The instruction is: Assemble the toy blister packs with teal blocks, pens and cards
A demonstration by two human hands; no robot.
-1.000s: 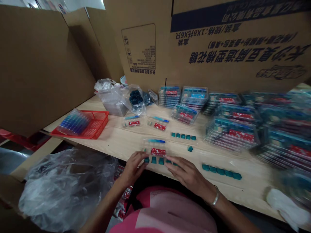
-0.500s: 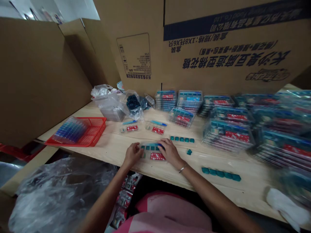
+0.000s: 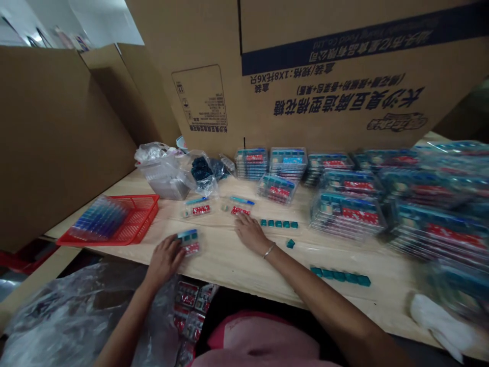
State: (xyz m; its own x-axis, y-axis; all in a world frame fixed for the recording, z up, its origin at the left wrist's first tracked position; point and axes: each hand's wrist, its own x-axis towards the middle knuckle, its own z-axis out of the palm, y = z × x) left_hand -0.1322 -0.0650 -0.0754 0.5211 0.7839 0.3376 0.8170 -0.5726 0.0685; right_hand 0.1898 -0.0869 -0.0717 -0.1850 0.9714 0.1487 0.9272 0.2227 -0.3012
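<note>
My left hand [image 3: 166, 258] is wrapped over the left end of a clear plastic tray [image 3: 192, 243], near the table's front edge. That tray contains teal cubes, a blue strip along the back and a red patterned packet. My right hand [image 3: 251, 233] reaches forward, fingers stretched to the front edge of another clear tray, where a red packet [image 3: 240, 210] and a blue pen-like stick [image 3: 242, 200] lie. Its fingertips touch or nearly touch that tray. Beside the right hand runs a row of teal cubes [image 3: 279, 224]. One loose teal piece [image 3: 291, 243] lies in front of that row.
Another tray with a red packet [image 3: 201, 209] lies further left. A red basket [image 3: 144, 216] holds clear trays with blue strips. Stacks of filled trays [image 3: 346, 216] crowd the right. A teal row [image 3: 340, 276] lies nearer me. Behind stand a plastic tub [image 3: 164, 178] and a tall cardboard box [image 3: 305, 122].
My left hand has slid the filled tray left along the table. My right hand has let go of it and moved forward to the tray behind. The view has shifted slightly.
</note>
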